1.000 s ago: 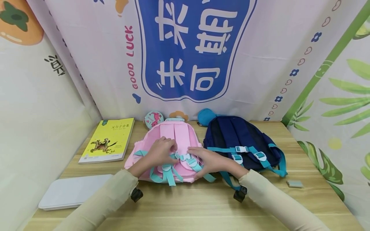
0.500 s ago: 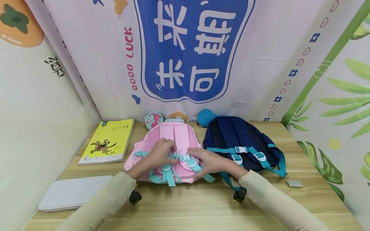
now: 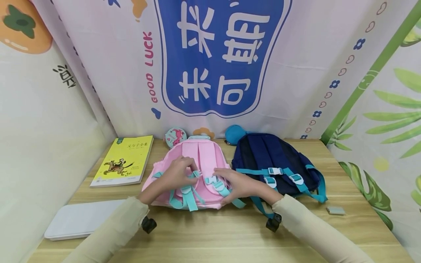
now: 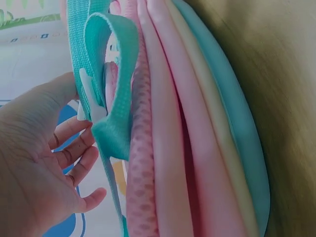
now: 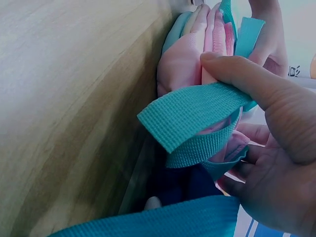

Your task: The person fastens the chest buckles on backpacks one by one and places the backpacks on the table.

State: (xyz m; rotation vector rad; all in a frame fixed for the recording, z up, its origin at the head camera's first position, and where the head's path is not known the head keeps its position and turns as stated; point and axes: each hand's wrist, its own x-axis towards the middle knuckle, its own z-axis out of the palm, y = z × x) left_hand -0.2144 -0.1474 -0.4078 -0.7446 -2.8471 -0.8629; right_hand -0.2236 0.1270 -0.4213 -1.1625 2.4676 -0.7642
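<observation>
A pink backpack (image 3: 206, 150) lies on the table with its shoulder straps facing up. My left hand (image 3: 175, 179) pinches the left end of its teal chest strap (image 3: 194, 174) between thumb and fingers; the other fingers are loosely bent in the left wrist view. A gap separates that end from the white buckle piece (image 3: 212, 179) on the right shoulder strap. My right hand (image 3: 243, 185) holds the bag's lower right side. Its thumb presses the pink side in the right wrist view, its fingers bend behind the teal webbing (image 5: 197, 111), and the fingertips are partly hidden.
A navy backpack (image 3: 254, 155) with blue straps lies close on the right, partly behind my right forearm. A yellow book (image 3: 126, 157) and a white flat case (image 3: 85, 217) are on the left. A small grey item (image 3: 335, 210) lies far right. Printed curtains stand behind.
My left hand has shifted slightly left with the chest strap end, and the gap to the right buckle piece is wider. My right hand has stayed in place.
</observation>
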